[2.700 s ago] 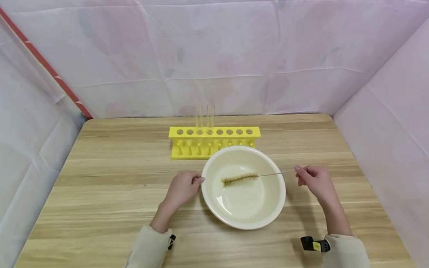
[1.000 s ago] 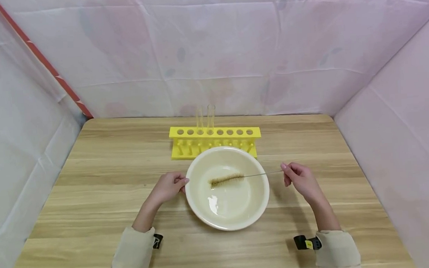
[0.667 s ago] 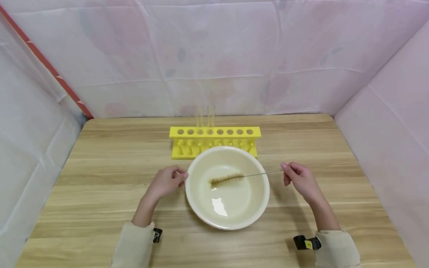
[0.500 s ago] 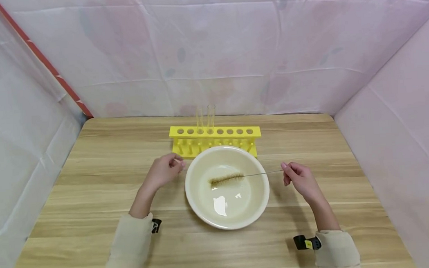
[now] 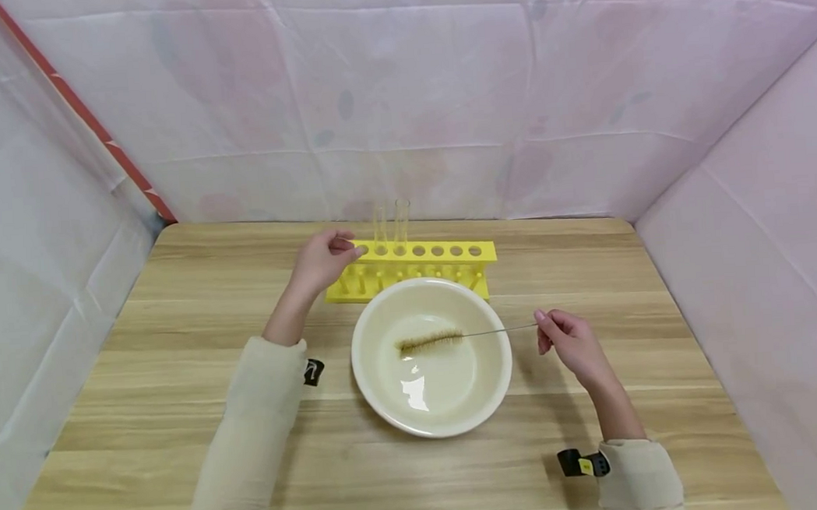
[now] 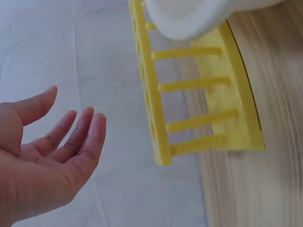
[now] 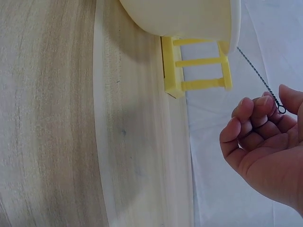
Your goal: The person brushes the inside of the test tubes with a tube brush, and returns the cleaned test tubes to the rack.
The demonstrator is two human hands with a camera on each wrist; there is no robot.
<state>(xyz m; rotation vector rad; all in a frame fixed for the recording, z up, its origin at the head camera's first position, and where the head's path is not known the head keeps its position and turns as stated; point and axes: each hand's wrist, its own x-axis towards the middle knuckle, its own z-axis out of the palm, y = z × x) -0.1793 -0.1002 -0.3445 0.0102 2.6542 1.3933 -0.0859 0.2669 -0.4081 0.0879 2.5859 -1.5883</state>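
Now left hand (image 5: 323, 262) nearer rack (image 5: 427, 257)

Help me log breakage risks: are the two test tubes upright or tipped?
Upright: both test tubes stand in holes of the yellow rack, tops above it.

No wording can be read. The yellow tag (image 5: 587, 466) on the right wristband (image 5: 601, 464) bears what may be dark characters, too small to make out, and the left wristband (image 5: 315, 375) shows a pale, illegible mark (image 5: 311, 369).

yellow rack (image 5: 427, 257), cream basin (image 5: 452, 399), tan brush (image 5: 431, 342)
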